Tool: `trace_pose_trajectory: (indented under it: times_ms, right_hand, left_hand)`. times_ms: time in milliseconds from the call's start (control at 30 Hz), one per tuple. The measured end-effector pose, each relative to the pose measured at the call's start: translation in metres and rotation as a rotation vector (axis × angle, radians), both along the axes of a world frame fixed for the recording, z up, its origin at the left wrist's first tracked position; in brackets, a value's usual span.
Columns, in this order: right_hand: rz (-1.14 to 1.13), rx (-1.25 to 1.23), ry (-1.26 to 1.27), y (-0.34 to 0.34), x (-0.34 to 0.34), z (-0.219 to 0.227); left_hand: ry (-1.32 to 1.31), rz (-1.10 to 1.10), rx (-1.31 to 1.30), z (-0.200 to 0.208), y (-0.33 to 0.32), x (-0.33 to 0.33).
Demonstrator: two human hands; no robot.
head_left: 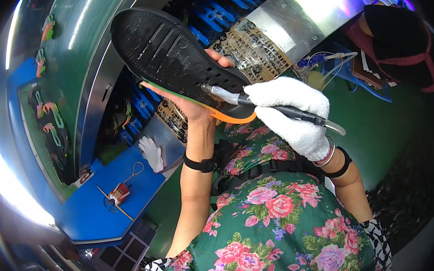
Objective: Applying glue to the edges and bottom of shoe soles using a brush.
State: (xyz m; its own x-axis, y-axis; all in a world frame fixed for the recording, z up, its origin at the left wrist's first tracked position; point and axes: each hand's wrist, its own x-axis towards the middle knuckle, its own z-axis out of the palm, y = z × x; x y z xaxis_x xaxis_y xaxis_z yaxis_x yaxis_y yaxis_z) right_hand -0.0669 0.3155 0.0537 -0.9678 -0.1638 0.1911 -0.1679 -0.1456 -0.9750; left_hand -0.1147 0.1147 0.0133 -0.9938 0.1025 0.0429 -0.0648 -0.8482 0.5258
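The black shoe sole (163,52) was held up in front of the wearer, tilted, its broad end toward the upper left and its orange-edged end toward the right hand (294,118). The bare left hand (194,109) had its grip closed on the sole from beneath, digits showing at both long edges. The right hand, in a white glove, had its grip closed around the dark handle of a brush (228,96); the bristles appeared to touch the sole's face near the small holes, well inside the rim.

In view, the broad end overlapped the metal rail (100,86) at left; clearance there could not be determined. The blue counter (87,214) lay lower left, its near edge well apart from both hands. A spare white glove (151,154) rested near its upper right corner. Right of the gloved hand, green floor (365,115) was visible, leaving sideways room.
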Motion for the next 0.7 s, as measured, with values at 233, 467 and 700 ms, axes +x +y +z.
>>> trace_pose_trajectory:
  times_ms: [233, 467, 700]
  right_hand:
    - [-0.041, 0.328, 0.477, 0.001, 0.001, 0.007]
    - [0.073, 0.183, 0.319, 0.000, 0.007, 0.008]
    - [0.032, 0.239, 0.382, 0.008, 0.006, 0.004]
  left_hand:
    - [-0.100, -0.026, 0.017, 0.000, 0.006, 0.004]
    - [-0.020, -0.044, 0.018, -0.004, 0.009, 0.002]
    - [0.020, -0.008, 0.081, -0.009, 0.013, 0.001]
